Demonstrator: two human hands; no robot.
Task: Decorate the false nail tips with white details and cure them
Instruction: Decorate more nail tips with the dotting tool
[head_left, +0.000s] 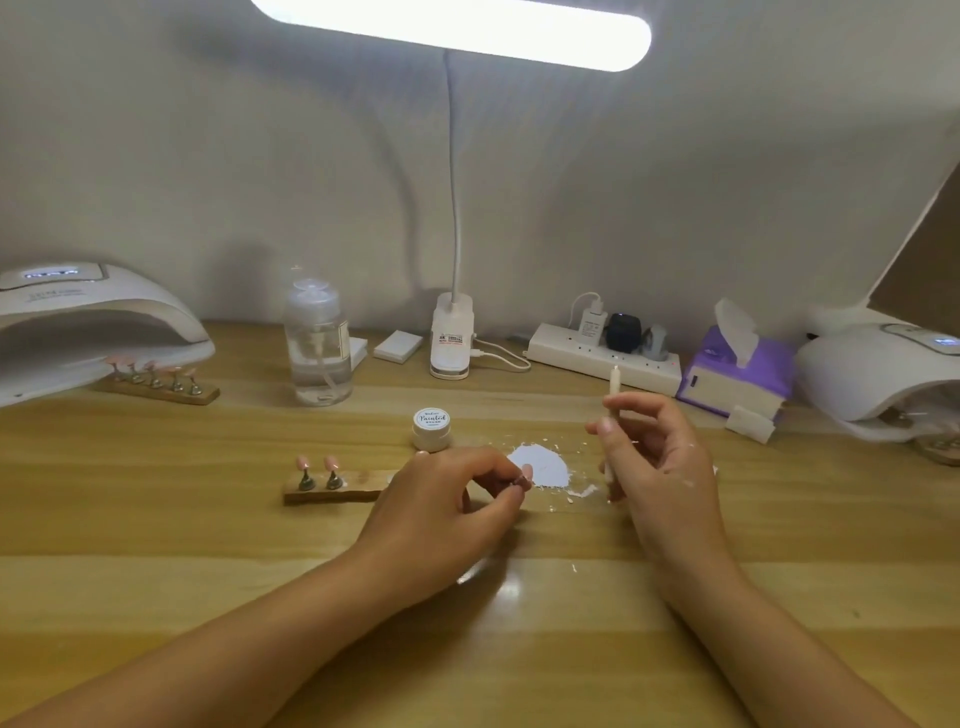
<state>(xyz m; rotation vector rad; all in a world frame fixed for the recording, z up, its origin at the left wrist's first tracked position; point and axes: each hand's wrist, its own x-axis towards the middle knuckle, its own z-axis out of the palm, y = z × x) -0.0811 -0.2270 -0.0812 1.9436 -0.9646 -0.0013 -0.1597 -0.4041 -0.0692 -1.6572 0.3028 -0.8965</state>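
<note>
The false nail tips were glossy pale pink ovals, each on a small metal stand. Two tips (304, 462) stood upright at the left end of a wooden holder (332, 492) near the middle of the worktop (208, 519). A third tip (525, 474) was pinched between the thumb and forefinger of the left hand (441, 499), just right of that holder, with the other fingers curled under. Whether it bore any white detail could not be told. The right hand (660, 467) gripped a thin white brush (615, 397), held nearly upright, with thumb and fingers curled round its shaft. Between the hands lay a white paint patch (543, 465), and a small jar (432, 428) stood just behind it. Five more pink tips stood on a second holder (161, 391) at the mouth of the curing lamp (88, 322) by the worktop's back left corner
</note>
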